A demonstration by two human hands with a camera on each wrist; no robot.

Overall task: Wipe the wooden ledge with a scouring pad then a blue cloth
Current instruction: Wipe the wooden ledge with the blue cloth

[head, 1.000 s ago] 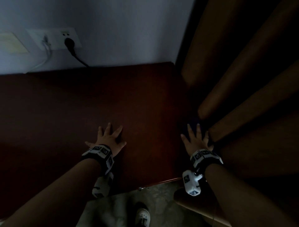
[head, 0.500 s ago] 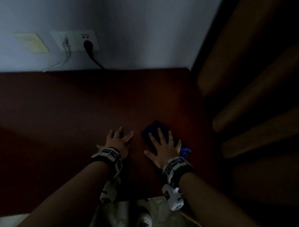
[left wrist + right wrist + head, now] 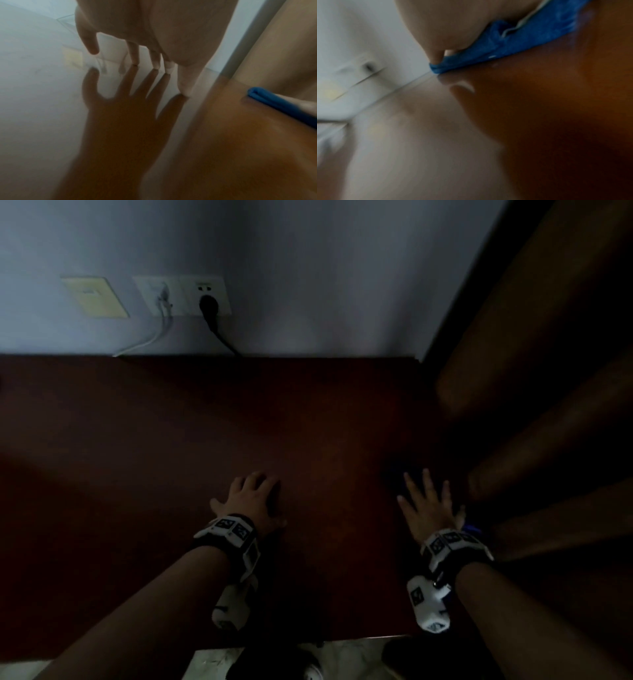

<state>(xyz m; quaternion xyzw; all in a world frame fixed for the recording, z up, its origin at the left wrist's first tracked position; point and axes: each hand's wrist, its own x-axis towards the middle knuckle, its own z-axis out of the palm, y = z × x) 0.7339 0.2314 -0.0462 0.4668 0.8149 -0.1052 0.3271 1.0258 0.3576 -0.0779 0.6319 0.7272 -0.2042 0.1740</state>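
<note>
blue cloth point(image 3: 471, 529) mostly hidden (under hand)

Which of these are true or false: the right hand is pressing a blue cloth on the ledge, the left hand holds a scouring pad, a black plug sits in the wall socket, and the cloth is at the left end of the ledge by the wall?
1. The right hand presses a blue cloth flat on the wooden ledge. True.
2. The left hand holds a scouring pad. False: it rests bare on the wood, fingertips touching the surface; no pad is in view.
3. A black plug sits in the wall socket. True.
4. The blue cloth lies at the ledge's left end, against the wall. False: it is under the right hand near the ledge's right end, toward the front edge.
</note>
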